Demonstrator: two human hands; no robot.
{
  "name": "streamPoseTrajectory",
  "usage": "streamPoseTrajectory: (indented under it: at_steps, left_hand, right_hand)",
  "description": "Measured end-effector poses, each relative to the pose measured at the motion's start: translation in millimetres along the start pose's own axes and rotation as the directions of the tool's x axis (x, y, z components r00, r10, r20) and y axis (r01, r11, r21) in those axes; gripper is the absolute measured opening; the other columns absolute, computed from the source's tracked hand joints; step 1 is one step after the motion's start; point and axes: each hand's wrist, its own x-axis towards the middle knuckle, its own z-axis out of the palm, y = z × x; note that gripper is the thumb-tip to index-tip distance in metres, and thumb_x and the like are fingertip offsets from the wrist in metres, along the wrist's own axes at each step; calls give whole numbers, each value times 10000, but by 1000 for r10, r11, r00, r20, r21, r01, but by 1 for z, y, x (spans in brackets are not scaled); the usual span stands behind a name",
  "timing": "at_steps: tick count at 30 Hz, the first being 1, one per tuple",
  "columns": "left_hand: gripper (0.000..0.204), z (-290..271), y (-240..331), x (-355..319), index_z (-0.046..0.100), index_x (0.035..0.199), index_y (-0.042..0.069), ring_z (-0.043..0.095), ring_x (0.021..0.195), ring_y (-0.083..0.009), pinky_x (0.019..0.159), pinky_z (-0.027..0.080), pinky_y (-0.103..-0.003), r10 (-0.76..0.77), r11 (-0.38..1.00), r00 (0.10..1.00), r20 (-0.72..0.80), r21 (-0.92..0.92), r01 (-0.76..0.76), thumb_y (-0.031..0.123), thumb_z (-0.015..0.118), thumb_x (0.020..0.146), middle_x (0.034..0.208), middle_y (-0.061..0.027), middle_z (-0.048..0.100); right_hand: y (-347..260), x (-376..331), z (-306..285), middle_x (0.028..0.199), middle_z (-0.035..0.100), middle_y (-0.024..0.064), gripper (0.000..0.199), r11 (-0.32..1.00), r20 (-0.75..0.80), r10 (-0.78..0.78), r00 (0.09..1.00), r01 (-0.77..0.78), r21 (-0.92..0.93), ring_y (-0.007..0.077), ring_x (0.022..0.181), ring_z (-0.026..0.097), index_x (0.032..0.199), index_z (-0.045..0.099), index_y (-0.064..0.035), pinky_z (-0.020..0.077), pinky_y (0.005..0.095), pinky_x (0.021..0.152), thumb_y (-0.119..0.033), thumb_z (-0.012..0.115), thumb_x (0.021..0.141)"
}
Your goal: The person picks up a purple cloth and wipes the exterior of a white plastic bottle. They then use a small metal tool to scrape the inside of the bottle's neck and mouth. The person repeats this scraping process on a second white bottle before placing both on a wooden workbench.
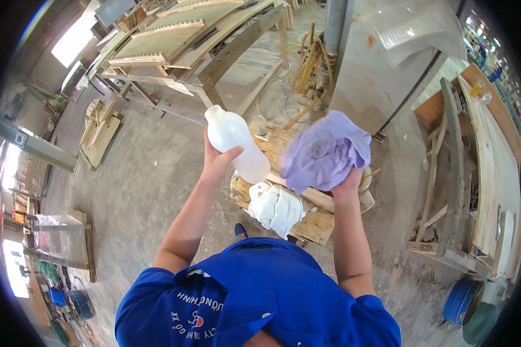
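Observation:
My left hand [217,157] is wrapped round a translucent white plastic bottle [235,141], which is tilted with its open neck up to the left. On the right, my right hand [348,184] holds a crumpled lavender cloth [327,151] from below; a darker grey patch shows in its middle. Most fingers of that hand are hidden under the cloth. Below and between my hands, a bundle of white cloth [275,208] rests on a low wooden stand [315,226]. A small clear cup [261,125] stands on the stand's far part, just right of the bottle.
A wooden workbench [226,63] with toothed strips [156,40] stands at the far left. Hoses [314,63] hang by a grey post [334,29]. To the right are a large panel [382,69] and a wooden rack [446,173]. A blue drum [462,301] sits lower right.

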Motion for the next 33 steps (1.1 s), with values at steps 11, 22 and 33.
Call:
streamPoseTrajectory:
  at_steps: [11,22,33]
  left_hand:
    - [854,-69,15,79,240,1380,96,487,1178,-245,990,421,-407,39,995,998,-50,-92,-43,59,749,696,1262,-106,471]
    - [978,-219,55,349,245,1380,27,441,1190,-317,991,377,-421,581,766,741,-336,534,-358,269,840,642,1298,-183,388]
    - [1032,-299,-10,521,302,1377,50,512,1145,-360,1007,386,-452,547,657,726,-418,751,-62,370,866,574,1307,-187,469]
  right_hand:
    - [35,-16,-14,1378,464,97,648,994,-431,-104,896,108,-14,303,1265,433,1357,423,-78,343,463,1074,-542,466,907]
    - [95,-10,-8,1427,401,88,823,881,-162,-458,874,422,-212,317,1301,379,1414,359,-147,300,502,1086,-644,570,794]
    - [115,-71,59,1397,438,94,706,696,-220,-685,695,533,-482,319,1280,403,1385,400,-111,324,489,1068,-615,400,891]
